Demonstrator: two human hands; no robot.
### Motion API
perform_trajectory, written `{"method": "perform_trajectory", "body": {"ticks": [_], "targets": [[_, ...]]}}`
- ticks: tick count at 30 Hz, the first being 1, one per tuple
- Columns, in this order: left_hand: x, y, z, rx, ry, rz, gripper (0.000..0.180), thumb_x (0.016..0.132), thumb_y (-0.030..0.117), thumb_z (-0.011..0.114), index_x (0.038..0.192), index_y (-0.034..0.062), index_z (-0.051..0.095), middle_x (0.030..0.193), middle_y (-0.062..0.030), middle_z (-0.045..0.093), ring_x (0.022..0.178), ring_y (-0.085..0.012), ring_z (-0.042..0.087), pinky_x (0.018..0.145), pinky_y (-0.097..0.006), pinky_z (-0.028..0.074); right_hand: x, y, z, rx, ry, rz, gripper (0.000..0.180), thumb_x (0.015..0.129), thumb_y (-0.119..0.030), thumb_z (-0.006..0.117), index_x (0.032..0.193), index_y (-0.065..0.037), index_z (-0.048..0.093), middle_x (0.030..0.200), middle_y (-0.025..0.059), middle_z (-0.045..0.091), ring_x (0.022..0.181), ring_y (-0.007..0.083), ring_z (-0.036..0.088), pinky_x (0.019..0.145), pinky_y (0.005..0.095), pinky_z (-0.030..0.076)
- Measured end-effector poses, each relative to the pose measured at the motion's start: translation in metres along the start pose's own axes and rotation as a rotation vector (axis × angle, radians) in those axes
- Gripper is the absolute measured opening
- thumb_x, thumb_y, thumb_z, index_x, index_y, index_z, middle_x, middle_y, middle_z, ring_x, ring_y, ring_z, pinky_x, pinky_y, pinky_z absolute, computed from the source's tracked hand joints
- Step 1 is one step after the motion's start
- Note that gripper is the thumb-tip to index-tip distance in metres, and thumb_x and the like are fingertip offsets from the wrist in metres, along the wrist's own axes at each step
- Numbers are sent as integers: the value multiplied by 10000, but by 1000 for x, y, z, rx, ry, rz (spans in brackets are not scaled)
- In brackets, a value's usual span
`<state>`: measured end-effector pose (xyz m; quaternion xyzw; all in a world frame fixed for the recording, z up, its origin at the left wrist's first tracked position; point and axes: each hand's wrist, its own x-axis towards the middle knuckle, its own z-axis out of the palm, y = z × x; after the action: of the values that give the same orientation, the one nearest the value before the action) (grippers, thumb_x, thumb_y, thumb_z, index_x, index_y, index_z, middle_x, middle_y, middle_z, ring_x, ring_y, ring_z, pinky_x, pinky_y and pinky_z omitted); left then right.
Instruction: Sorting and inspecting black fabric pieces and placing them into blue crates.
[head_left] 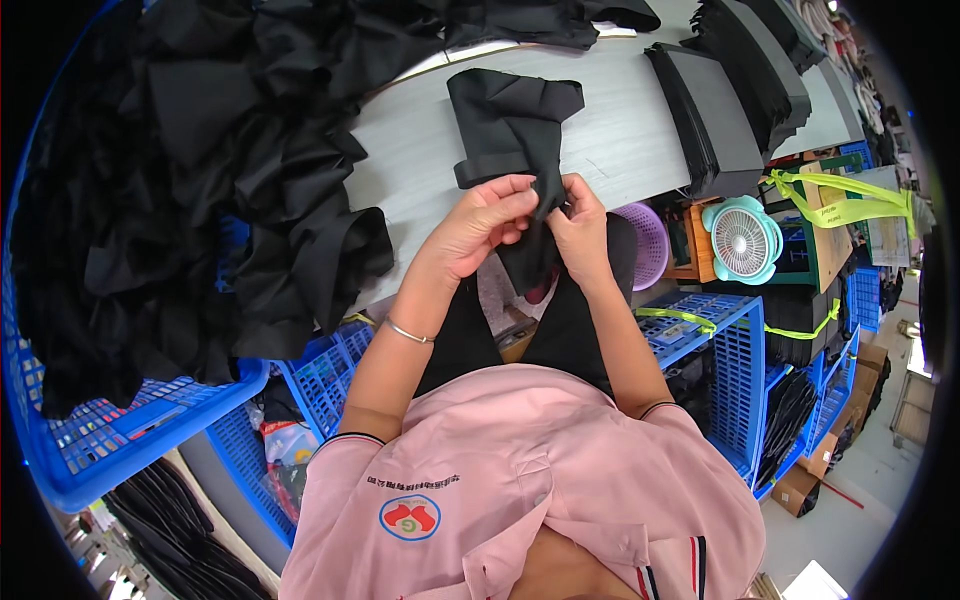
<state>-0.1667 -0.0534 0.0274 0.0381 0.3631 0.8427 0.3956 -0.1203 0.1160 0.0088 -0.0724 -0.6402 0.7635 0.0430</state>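
Observation:
A black fabric piece [510, 125] lies partly on the light grey table, its narrower end hanging over the near edge above my lap. My left hand [487, 222] pinches the cloth from the left, thumb and forefinger together at its fold. From the right, my right hand [582, 230] grips the same piece with its fingers closed, close beside the left. The fingertips of the right hand are partly hidden by the cloth. Nearest to my left arm is a large heap of black fabric pieces [200, 180].
The heap fills a blue plastic crate [150, 425] at left. Stacks of flat black pieces [710, 120] stand on the table [620, 130] at far right. Beside my right arm are a purple basket [645, 245], a small turquoise fan [742, 240] and blue crates [735, 380].

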Motion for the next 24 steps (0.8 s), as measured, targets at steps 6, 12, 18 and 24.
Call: {"method": "perform_trajectory", "body": {"ticks": [6, 12, 18, 24], "targets": [[0, -1, -16, 81, -27, 50, 316, 880, 176, 770, 1148, 73, 639, 1039, 19, 665, 908, -69, 610, 829, -242, 481, 7, -26, -4, 66, -34, 155, 256, 904, -58, 693, 1135, 9, 606, 946, 39, 667, 845, 79, 619, 724, 230, 489], [-10, 5, -20, -165, -118, 168, 439, 871, 125, 772, 1255, 63, 568, 1164, -21, 664, 1027, -123, 647, 944, -275, 493, 20, -29, -38, 465, -183, 530, 340, 970, -358, 627, 1166, -81, 641, 946, -31, 676, 773, 74, 585, 613, 227, 410], [-5, -3, -17, -168, -59, 135, 371, 845, 43, 781, 1169, 57, 601, 1120, -15, 679, 1005, -112, 656, 902, -280, 531, 11, -11, -22, 608, -331, 575, 327, 923, -277, 710, 1186, -96, 639, 1014, -26, 674, 805, 50, 595, 592, 222, 421], [-2, 10, -25, 876, 743, 817, 196, 787, -122, 643, 890, 43, 622, 921, 3, 632, 612, -64, 508, 570, -221, 426, 19, -11, -12, -239, 222, -80, 213, 837, -17, 706, 984, -55, 557, 623, 10, 574, 533, 100, 555, 532, 248, 448]]}}
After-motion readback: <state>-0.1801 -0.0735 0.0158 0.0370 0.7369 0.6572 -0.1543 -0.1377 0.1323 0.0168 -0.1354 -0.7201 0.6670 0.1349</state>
